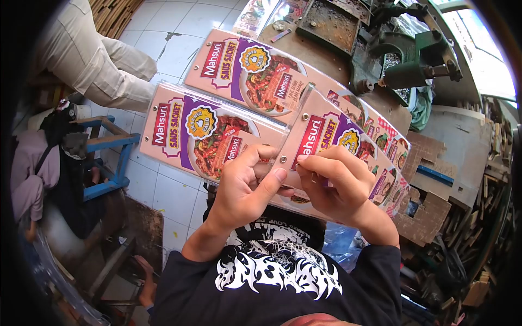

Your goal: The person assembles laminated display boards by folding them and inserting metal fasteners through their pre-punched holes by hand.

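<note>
Several stacked pink printed cards lettered "Mahsuri Saus Sachet", glossy and with metal eyelets at the corners, lie in front of me. My left hand (247, 187) grips the left edge of the nearest printed card (315, 122), thumb on top beside an eyelet (283, 159). Over the same card, my right hand (342, 182) is closed, thumb and fingertips pinched together just right of that eyelet. Whatever the right fingertips hold, if anything, is too small to make out. Another card stack (179, 127) lies to the left, and a further stack (217, 60) lies beyond it.
A green metal press (410, 60) stands at the back right beside a dark tray (329, 24) of small bits. On the left are a blue stool frame (111, 157) and a person's trousered leg (103, 65). Wood scraps and cut cardboard (424, 217) lie at right.
</note>
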Demonstrator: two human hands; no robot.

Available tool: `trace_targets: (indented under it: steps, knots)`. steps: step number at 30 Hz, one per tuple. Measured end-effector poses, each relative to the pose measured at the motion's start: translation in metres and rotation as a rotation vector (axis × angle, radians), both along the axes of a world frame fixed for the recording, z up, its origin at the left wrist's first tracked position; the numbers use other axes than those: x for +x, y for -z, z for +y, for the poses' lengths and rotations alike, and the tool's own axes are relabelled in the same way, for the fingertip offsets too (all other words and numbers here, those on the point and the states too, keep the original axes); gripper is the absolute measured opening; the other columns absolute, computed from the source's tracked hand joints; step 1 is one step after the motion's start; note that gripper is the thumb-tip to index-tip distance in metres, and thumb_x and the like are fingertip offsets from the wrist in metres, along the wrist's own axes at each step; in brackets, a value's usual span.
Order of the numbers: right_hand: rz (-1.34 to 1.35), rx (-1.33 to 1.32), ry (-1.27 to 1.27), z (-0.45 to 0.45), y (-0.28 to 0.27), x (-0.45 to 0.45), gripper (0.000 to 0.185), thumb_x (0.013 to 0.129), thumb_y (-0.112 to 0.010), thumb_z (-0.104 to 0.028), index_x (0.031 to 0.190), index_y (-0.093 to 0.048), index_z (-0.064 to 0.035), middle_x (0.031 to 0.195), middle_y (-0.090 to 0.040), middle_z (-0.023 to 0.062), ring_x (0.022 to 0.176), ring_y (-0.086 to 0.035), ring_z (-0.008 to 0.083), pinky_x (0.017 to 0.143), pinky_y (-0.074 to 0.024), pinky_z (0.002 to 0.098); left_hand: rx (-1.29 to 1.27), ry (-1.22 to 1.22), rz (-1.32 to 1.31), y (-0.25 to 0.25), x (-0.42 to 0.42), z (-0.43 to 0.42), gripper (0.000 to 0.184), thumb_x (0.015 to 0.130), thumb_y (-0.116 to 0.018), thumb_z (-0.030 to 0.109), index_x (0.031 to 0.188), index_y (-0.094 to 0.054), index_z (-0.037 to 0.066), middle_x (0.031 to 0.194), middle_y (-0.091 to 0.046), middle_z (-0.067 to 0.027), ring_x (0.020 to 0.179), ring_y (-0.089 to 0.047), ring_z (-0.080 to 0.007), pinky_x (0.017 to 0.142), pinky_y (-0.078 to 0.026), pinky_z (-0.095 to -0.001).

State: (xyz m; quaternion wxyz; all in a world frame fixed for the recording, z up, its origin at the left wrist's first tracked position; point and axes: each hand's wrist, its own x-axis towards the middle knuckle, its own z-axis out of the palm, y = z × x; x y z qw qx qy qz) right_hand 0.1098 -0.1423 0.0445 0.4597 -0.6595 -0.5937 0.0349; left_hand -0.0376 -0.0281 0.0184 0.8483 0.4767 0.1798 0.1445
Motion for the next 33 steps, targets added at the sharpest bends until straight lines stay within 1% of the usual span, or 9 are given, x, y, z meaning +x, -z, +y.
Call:
trace_targets:
  steps: [7,10,11,12,14,15,21,31,33]
  knots:
    - [-0.011,-0.042,0.066,-0.009,-0.002,0.01,0.021,0.077,-0.075,0.006,0.095,-0.068,0.0,0.078,-0.065,0.0087,0.06,-0.062,0.0136,0.048,-0.0481,0.025,0.006,-0.033,0.068,0.01,-0.003,-0.001,0.025,0.098,-0.055,0.005,0.116,-0.048,-0.01,0.109,-0.065,-0.0192,0.09,-0.069,-0.0179,0.075,-0.062,-0.0298]
    - [0.02,-0.004,0.089,-0.009,-0.001,0.01,0.019,0.077,-0.073,0.007,0.095,-0.068,0.0002,0.079,-0.065,0.0091,0.062,-0.063,0.0143,0.049,-0.0488,0.0254,0.011,-0.037,0.041,0.008,-0.002,-0.003,0.027,0.098,-0.056,0.006,0.118,-0.048,-0.01,0.109,-0.065,-0.0197,0.093,-0.068,-0.0186,0.075,-0.062,-0.0299]
    - [0.009,0.002,0.082,-0.008,-0.004,0.009,0.02,0.077,-0.072,0.009,0.095,-0.068,0.0005,0.085,-0.065,0.0112,0.068,-0.064,0.0167,0.053,-0.0506,0.0269,0.0,-0.053,0.04,0.007,-0.001,-0.004,0.029,0.097,-0.056,0.006,0.12,-0.047,-0.01,0.109,-0.065,-0.02,0.093,-0.068,-0.019,0.075,-0.062,-0.03]
    - [0.008,0.002,0.086,-0.007,-0.005,0.008,0.02,0.077,-0.072,0.009,0.095,-0.068,0.0005,0.085,-0.065,0.0112,0.068,-0.064,0.0167,0.053,-0.0506,0.0269,-0.011,-0.07,0.038,0.006,0.0,-0.005,0.03,0.097,-0.056,0.006,0.121,-0.047,-0.01,0.11,-0.065,-0.0203,0.094,-0.068,-0.0194,0.075,-0.062,-0.03]
    - [-0.028,-0.007,0.051,-0.004,-0.006,0.008,0.022,0.075,-0.072,0.01,0.095,-0.068,0.0011,0.091,-0.064,0.0129,0.074,-0.064,0.0208,0.059,-0.0521,0.0298,-0.002,-0.06,0.032,0.005,0.0,-0.005,0.032,0.097,-0.057,0.006,0.122,-0.046,-0.01,0.11,-0.065,-0.0204,0.095,-0.068,-0.02,0.076,-0.062,-0.0301]
    - [-0.024,-0.005,0.041,-0.004,-0.005,0.007,0.028,0.07,-0.073,0.01,0.096,-0.068,0.0011,0.092,-0.063,0.0127,0.076,-0.063,0.0239,0.062,-0.0515,0.0323,0.007,-0.054,0.027,0.004,-0.001,-0.004,0.033,0.097,-0.057,0.007,0.124,-0.046,-0.01,0.111,-0.065,-0.0205,0.096,-0.068,-0.0205,0.076,-0.062,-0.0301]
    - [-0.146,-0.016,-0.01,0.002,-0.005,0.009,0.034,0.064,-0.073,0.008,0.096,-0.067,0.0005,0.089,-0.061,0.0112,0.071,-0.06,0.0248,0.06,-0.0494,0.0328,0.001,-0.043,-0.005,0.005,-0.002,-0.005,0.034,0.097,-0.057,0.006,0.125,-0.045,-0.008,0.113,-0.065,-0.0205,0.1,-0.068,-0.0217,0.077,-0.062,-0.0304]
    - [-0.245,0.085,-0.005,0.008,0.004,0.005,0.029,0.065,-0.075,0.006,0.092,-0.063,0.0053,0.079,-0.06,0.0099,0.058,-0.056,0.0218,0.051,-0.0443,0.032,-0.006,-0.03,-0.02,0.003,-0.003,-0.005,0.05,0.097,-0.057,0.005,0.141,-0.038,-0.009,0.114,-0.065,-0.0202,0.1,-0.066,-0.0203,0.08,-0.06,-0.0302]
    - [-0.28,0.07,-0.006,0.01,0.002,0.004,0.027,0.066,-0.075,0.006,0.09,-0.063,0.0052,0.077,-0.059,0.0088,0.058,-0.055,0.0205,0.05,-0.0429,0.0318,0.042,0.008,0.007,0.005,-0.005,-0.004,0.053,0.097,-0.057,0.009,0.14,-0.036,-0.012,0.116,-0.065,-0.0204,0.1,-0.068,-0.0229,0.079,-0.06,-0.0308]
